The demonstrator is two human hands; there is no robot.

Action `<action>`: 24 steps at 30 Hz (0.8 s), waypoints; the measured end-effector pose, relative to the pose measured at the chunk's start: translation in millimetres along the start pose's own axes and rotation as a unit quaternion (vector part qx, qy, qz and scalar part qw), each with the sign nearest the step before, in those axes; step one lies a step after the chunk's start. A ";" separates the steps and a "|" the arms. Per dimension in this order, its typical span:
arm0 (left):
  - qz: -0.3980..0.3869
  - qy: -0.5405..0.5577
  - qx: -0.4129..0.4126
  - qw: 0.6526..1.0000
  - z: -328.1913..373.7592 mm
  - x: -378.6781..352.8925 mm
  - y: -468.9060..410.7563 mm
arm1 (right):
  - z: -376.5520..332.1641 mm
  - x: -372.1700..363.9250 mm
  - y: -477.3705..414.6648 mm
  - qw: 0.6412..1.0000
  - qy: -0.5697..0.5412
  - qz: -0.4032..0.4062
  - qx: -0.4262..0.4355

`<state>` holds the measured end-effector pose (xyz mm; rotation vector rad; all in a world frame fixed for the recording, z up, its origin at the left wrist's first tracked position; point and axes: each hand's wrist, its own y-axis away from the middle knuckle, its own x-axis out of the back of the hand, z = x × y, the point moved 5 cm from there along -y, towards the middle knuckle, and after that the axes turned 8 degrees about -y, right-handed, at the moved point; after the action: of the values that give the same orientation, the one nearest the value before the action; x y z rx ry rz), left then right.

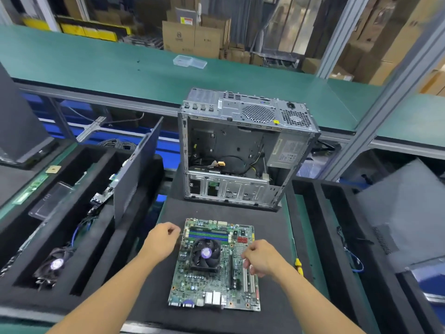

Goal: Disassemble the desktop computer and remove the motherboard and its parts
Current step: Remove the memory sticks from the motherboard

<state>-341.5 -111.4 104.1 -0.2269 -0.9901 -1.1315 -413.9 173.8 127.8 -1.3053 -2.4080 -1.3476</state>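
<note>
Casework first — we see the open computer case (243,150) behind the motherboard (214,266), flat on the mat. Our left hand (160,242) curls loosely beside its left edge — our right hand (261,257), half-closed, above its right side, holding nothing.

Your curled right hand (261,257) covers part of the motherboard (214,266), your left hand's (161,239) pinched fingertips hide whatever they may hold, and the board's printing is too small to read.

Motherboard (214,266) lies flat (fan up); 2 hands apparently curled empty above it.
</note>
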 end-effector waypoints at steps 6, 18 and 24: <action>-0.009 0.002 0.004 1.000 -18.7 0.0 8.2 | -9.2 -18.0 -2.1 1.000 0.018 0.009 -0.005; -0.007 0.003 -0.055 0.998 -0.5 -14.4 -9.8 | -0.5 -32.2 -24.0 1.000 0.007 0.024 0.009; -0.033 -0.044 -0.038 0.998 3.5 -19.5 -39.0 | -7.2 -23.5 -42.7 0.995 0.023 0.081 0.044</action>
<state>-377.4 -114.3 79.3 -0.3095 -1.0404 -1.2291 -431.8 143.2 93.6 -1.3962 -2.2490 -1.2011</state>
